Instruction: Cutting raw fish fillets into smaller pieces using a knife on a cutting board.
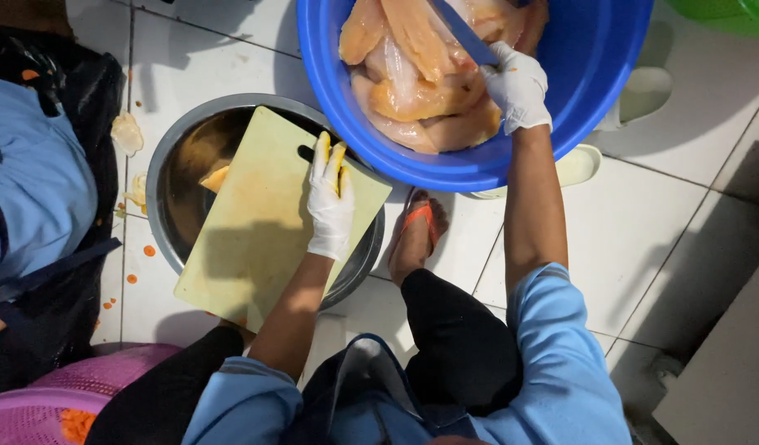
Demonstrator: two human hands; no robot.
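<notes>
White tiled floor [643, 247]; left hand [330, 198] flat on cutting board [256, 239].

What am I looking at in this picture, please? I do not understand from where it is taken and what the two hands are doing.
The one picture comes from a camera worn on a person's head, looking down at their own gloved hands. The left hand rests flat on a pale cutting board, which lies across a metal bowl on the tiled floor. The right hand reaches into a blue basin of raw chicken pieces and grips a blue knife. Another person's blue sleeve shows at the left edge.
</notes>
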